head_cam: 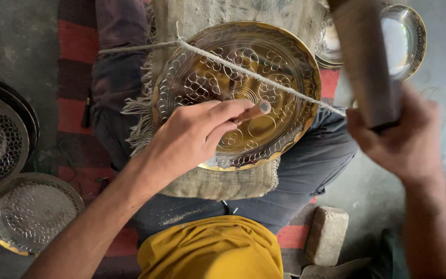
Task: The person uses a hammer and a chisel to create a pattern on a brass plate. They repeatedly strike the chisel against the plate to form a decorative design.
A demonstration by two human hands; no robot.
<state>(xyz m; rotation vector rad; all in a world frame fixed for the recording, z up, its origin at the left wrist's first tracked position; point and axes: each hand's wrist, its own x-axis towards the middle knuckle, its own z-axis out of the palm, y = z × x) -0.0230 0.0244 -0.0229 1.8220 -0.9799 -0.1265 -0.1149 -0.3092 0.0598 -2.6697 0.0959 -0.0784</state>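
Grey concrete floor lies around a brass plate on burlap. Left hand pinches a chisel against it; right hand grips a raised wooden mallet.

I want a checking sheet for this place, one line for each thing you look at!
Surface: burlap pad on the seated person's lap, over a striped rug.
Job's things: round brass plate with engraved patterns, crossed by a taut string.
Clutter: patterned metal plates stacked at left; another shiny plate at top right; stone block.
Hands: left hand pinches a chisel against the plate; right hand grips a raised wooden mallet, blurred.
Cables: nothing seen.
Surroundings: grey concrete floor.
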